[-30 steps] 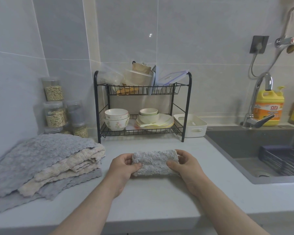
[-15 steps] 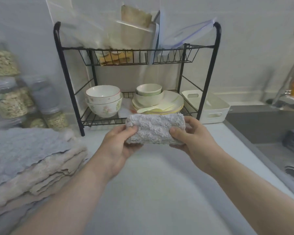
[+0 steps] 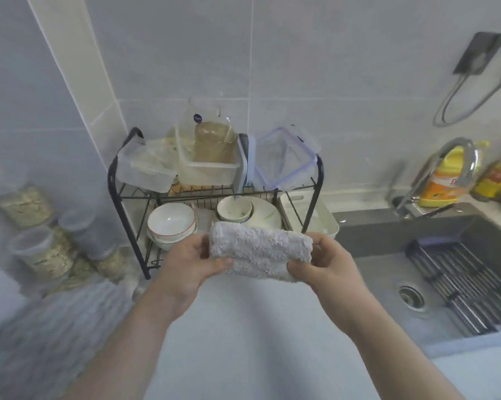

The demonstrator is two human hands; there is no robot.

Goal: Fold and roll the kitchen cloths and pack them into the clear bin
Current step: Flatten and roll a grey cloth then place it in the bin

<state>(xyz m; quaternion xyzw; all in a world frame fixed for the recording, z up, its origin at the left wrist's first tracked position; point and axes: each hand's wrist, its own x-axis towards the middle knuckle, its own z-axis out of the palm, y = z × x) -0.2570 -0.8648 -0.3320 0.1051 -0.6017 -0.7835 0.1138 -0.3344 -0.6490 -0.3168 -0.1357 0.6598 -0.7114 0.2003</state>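
**Well, one roll made and nothing packed yet**

So the person stands at the counter (image 3: 243,342) with a grey rolled cloth (image 3: 260,252) held up between both hands. It is off the worktop and just in front of the lower shelf of the black wire rack (image 3: 319,171). The left hand (image 3: 185,267) grips the roll's left end, thumb across the front and fingers tucked behind. The right hand (image 3: 327,267) grips the other end the same way, thumb under the front edge and fingers curled round the back. The roll looks firm and even, lying nearly level, with no loose flap that I can see.

As for progress, I judge this the early part of the job. This one cloth is folded and rolled but sits in no container. At the lower left a pile of cloths (image 3: 55,321) lies flat on the counter, unrolled; that corner is blurred, so I cannot count them, though there seem to be several.

The clear bin is probably one of the see-through tubs (image 3: 148,168) crowded on the rack's top shelf, but I cannot say which. None of them shows a rolled cloth inside. White bowls (image 3: 171,223) fill the shelf below, and the sink (image 3: 387,249) lies to the right.

What remains, then, is setting this roll in the bin and working through the whole pile.
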